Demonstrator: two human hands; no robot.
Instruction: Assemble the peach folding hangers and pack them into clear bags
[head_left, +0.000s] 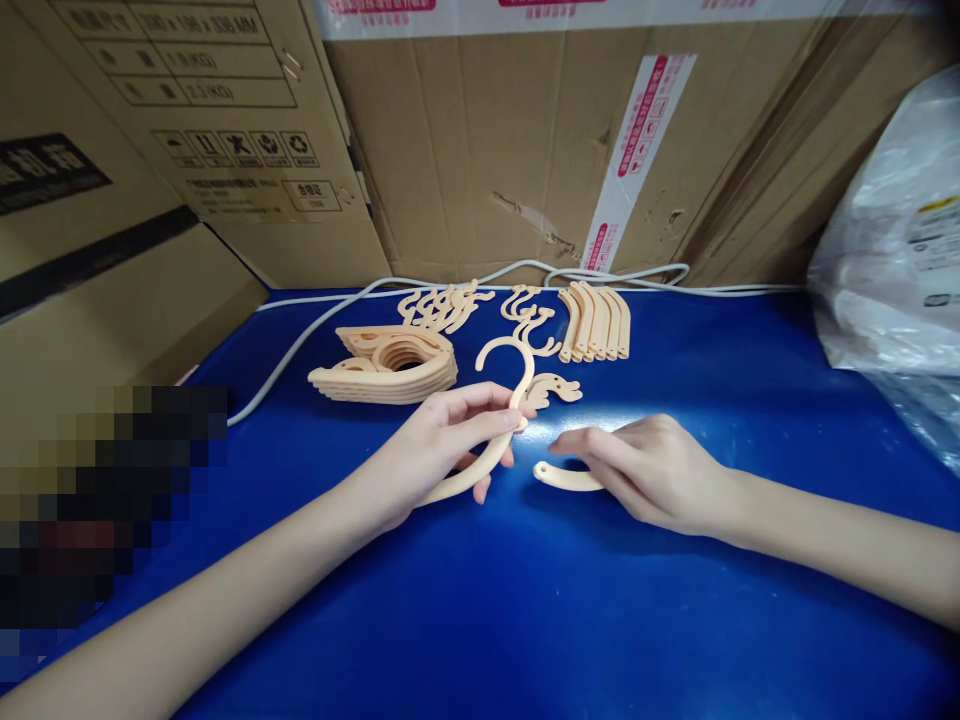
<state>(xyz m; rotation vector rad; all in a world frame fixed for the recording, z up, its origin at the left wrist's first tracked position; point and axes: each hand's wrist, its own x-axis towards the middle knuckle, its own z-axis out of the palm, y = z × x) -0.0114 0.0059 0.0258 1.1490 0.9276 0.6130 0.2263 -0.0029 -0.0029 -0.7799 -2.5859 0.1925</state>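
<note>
Between the thumb and fingers of my left hand (457,435) is a beige plastic hanger hook (525,362) with one curved hanger arm (469,482) at its base. The hook curls upward, and the arm runs down to the left under my palm. My right hand (660,475) is closed around a second curved hanger arm (566,479), whose end with a small hole points left. A gap separates this arm from the hook. Just behind my left fingertips lies a small wavy beige piece (555,390), partly covered. My right fingers hide the rest of the second arm.
A stack of beige hanger pieces (390,385) lies at the left. Behind are loose hooks (446,305), more hooks (532,320) and a row of curved arms (598,325). A white cable (300,345) crosses the blue table (480,620). Cardboard boxes (480,130) and plastic wrapping (892,240) border it.
</note>
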